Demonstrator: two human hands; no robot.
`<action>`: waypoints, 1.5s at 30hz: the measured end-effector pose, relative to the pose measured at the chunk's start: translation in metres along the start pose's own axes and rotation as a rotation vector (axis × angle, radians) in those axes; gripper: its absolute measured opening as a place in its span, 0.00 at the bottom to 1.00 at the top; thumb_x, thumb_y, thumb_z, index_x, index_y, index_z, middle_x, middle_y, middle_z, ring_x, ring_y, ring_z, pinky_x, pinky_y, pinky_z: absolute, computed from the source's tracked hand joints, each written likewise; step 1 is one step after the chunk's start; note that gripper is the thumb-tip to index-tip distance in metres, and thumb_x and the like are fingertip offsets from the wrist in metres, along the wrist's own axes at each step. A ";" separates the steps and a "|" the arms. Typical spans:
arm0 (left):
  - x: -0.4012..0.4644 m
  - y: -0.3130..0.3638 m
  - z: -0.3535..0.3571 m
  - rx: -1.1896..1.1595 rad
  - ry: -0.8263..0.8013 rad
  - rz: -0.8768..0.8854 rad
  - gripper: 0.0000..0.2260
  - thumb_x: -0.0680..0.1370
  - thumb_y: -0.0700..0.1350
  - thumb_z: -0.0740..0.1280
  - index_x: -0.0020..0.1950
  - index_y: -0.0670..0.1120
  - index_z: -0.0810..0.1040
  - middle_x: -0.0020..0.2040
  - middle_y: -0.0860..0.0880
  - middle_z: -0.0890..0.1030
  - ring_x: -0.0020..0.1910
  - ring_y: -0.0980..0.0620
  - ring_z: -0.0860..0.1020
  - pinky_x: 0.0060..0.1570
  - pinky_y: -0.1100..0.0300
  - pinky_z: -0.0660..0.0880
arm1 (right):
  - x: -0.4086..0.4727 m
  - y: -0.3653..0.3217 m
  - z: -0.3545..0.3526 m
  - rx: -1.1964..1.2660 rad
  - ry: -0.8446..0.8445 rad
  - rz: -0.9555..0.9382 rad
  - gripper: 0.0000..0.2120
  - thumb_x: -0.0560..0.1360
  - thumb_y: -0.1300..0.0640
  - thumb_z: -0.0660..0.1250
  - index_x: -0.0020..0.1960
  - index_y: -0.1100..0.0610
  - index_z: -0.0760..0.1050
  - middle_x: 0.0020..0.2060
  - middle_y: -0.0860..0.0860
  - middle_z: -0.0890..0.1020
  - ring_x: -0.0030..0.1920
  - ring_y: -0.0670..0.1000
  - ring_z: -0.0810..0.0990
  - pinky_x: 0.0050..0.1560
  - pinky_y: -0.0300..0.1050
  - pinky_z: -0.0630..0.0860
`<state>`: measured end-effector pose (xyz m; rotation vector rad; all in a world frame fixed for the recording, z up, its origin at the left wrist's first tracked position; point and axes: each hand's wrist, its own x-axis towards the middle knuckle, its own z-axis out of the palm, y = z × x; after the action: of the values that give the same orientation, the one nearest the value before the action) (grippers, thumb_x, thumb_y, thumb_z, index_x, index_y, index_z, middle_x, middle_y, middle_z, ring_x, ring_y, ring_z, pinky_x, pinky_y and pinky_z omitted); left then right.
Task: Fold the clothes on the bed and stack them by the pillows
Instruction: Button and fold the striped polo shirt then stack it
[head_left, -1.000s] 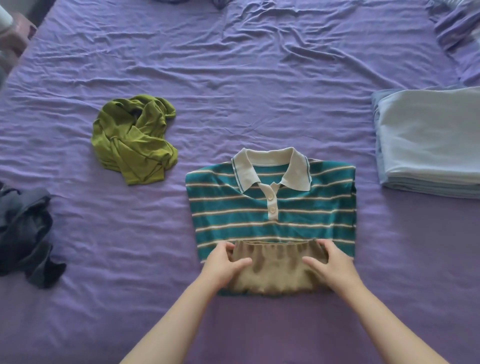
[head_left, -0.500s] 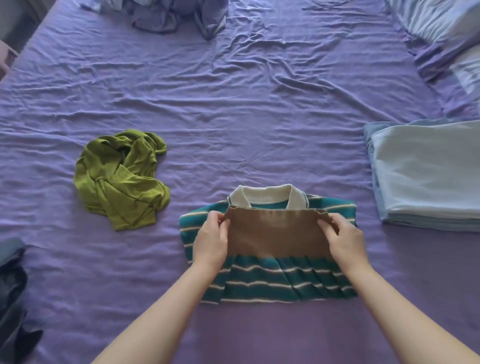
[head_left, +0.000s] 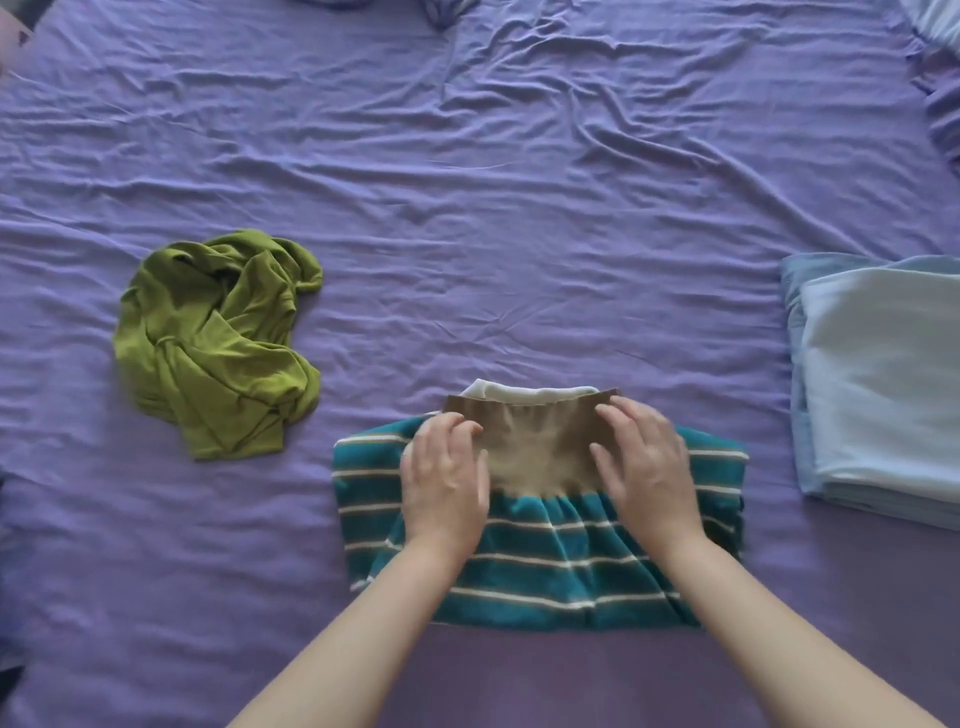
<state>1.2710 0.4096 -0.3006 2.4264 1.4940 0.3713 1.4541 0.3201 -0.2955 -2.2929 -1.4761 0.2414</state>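
Bed: I see a wrinkled purple sheet filling nearly my whole view.
Light: soft, even, no hard shadows.

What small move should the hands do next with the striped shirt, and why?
Probably slide both palms outward to flatten the fold: the left hand and right hand lie flat on the striped shirt, already folded up to its collar.

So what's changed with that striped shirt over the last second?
The striped shirt's brown hem was folded up over the collar. The left hand and right hand released their pinch and now press flat. The green garment and blue stack stayed put.
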 end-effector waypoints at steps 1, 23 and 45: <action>-0.009 0.005 0.007 0.039 -0.038 0.113 0.14 0.71 0.44 0.72 0.56 0.44 0.79 0.58 0.44 0.79 0.61 0.41 0.76 0.60 0.42 0.73 | -0.008 0.000 0.006 -0.055 -0.051 -0.081 0.20 0.73 0.56 0.69 0.63 0.58 0.74 0.63 0.57 0.76 0.65 0.59 0.72 0.64 0.60 0.70; -0.069 0.116 0.032 -0.084 -0.188 0.391 0.12 0.66 0.56 0.72 0.45 0.51 0.82 0.51 0.50 0.81 0.52 0.47 0.80 0.53 0.52 0.73 | 0.009 0.071 -0.045 -0.472 -0.391 -0.374 0.22 0.64 0.48 0.77 0.56 0.54 0.79 0.62 0.55 0.78 0.66 0.60 0.72 0.62 0.69 0.66; -0.092 0.165 0.020 -0.669 -0.568 -0.283 0.12 0.75 0.41 0.66 0.57 0.49 0.74 0.48 0.51 0.80 0.38 0.55 0.77 0.46 0.62 0.74 | 0.019 0.070 -0.073 0.249 -0.441 0.116 0.16 0.75 0.58 0.65 0.62 0.50 0.75 0.56 0.51 0.77 0.55 0.50 0.75 0.53 0.39 0.69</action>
<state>1.3741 0.2539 -0.2675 1.5888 1.1790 0.0787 1.5461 0.2943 -0.2574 -2.2101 -1.4072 0.9607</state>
